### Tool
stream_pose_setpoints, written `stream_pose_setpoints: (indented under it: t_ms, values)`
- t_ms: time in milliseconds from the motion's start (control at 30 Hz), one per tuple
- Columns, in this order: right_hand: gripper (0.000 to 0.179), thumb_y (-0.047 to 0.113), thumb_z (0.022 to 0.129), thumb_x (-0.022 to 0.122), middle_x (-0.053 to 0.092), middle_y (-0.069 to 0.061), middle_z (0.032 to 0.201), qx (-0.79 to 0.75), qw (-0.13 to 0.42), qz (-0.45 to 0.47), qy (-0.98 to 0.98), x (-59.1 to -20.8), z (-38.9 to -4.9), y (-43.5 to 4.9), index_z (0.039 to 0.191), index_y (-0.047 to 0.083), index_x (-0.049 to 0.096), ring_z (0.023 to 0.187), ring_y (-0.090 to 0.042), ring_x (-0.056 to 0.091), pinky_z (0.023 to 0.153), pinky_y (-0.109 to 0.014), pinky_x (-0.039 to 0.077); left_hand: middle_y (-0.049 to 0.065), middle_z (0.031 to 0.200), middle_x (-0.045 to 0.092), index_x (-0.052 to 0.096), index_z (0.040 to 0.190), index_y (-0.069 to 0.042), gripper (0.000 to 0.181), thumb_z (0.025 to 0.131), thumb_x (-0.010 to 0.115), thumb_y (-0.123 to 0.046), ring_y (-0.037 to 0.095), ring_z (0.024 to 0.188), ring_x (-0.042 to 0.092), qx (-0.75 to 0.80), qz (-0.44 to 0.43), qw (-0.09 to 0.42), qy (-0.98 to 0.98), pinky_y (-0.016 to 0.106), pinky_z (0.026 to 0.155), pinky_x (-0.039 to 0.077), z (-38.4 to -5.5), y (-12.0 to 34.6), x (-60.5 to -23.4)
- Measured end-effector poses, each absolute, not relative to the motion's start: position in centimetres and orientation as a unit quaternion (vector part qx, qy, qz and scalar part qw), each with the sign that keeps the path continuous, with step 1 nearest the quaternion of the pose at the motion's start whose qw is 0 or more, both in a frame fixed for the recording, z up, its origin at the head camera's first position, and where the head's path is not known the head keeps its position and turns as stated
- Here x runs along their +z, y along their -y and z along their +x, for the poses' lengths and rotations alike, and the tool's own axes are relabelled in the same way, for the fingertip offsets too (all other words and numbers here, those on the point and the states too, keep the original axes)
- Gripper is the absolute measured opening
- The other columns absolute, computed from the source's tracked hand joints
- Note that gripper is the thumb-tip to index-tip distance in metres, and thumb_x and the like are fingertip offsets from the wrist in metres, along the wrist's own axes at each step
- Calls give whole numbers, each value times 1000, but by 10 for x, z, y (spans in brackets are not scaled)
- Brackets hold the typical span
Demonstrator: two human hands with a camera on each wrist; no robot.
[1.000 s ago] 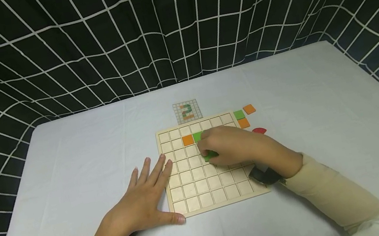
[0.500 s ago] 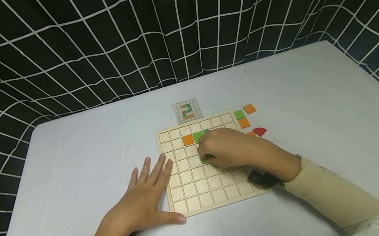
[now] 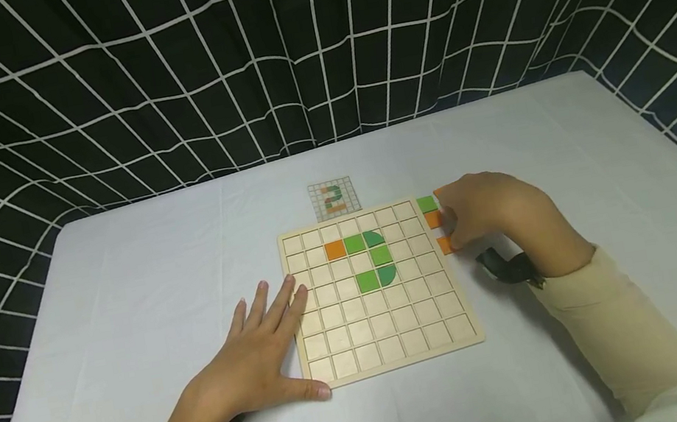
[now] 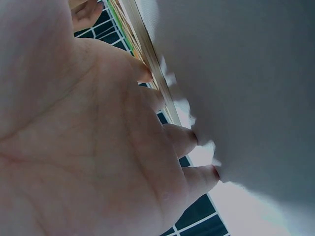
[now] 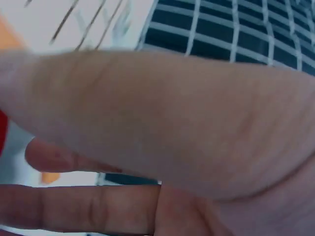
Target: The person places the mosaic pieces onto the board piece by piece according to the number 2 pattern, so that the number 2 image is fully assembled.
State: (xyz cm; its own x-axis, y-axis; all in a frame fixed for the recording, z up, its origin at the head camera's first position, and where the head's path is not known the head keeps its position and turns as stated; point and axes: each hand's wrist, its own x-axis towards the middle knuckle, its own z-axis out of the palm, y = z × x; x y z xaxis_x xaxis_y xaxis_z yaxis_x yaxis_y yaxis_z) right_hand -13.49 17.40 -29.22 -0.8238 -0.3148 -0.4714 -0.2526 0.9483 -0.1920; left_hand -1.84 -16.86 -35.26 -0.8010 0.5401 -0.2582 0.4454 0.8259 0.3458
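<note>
A pale wooden grid board (image 3: 398, 324) lies on the table. My left hand (image 3: 260, 366) rests at its left edge, fingers spread, the thumb by the lower left corner. On the grid sit an orange square tile (image 3: 334, 250), several green squares such as one in the top row (image 3: 354, 244), and two dark green rounded tiles, an upper (image 3: 373, 238) and a lower (image 3: 387, 275). Beyond the board's right edge, my right hand (image 3: 503, 213) reaches down among loose tiles. The right wrist view shows a bit of a red piece (image 5: 2, 132) beside the thumb; I cannot tell whether it is held.
Loose tiles lie along the board's right side: a green square (image 3: 427, 204), an orange one (image 3: 433, 220) below it and another orange one (image 3: 445, 245) by the thumb. Behind the board is a small pattern card (image 3: 334, 199). A dark gridded curtain (image 3: 310, 44) hangs beyond the white table (image 3: 134, 275).
My right hand has let go of the green square, now in the grid beside the lower rounded tile. It has moved right to the loose tiles, covering the red piece. My left hand stays put.
</note>
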Motion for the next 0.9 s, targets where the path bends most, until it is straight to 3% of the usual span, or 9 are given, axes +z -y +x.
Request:
stream_pose_setpoints:
  t_ms: [67,333,567,733,900]
  values:
    - [18,17,75,77,58,-5,80,-50,268,-131,-953,-296,-140,-179,80,10,61,75,-25,51,64,-38,42,10,168,3,14,162,-10,127,71,65,-83,43,150,-2,137,262,176,-939,68,113,6,-18,169,-352]
    - [20,5,72,78,60,-5,81,-77,274,-150,-947,-306,-150,-180,84,9,63,76,-23,53,64,-36,43,10,168,2,14,162,-10,128,70,66,-82,43,150,-2,135,260,175,-940,68,113,6,-18,169,-353]
    - [21,-8,75,62,60,-9,82,-54,308,-127,-941,-306,-149,-181,91,6,61,61,-22,54,53,-30,42,10,168,2,14,162,-10,127,71,65,-82,43,150,-2,139,260,180,-939,68,113,6,-18,169,-352]
    - [16,-7,83,60,59,-9,85,-64,284,-129,-948,-308,-152,-181,89,8,61,73,-25,53,61,-34,42,10,168,1,13,162,-10,128,71,65,-83,42,150,-3,140,261,177,-939,68,114,5,-18,169,-352]
    - [21,-12,81,58,59,-7,83,-105,247,-157,-950,-314,-158,-187,82,9,64,78,-25,52,66,-36,43,9,168,2,13,162,-10,128,70,65,-83,42,150,-3,137,261,176,-939,68,113,5,-18,169,-353]
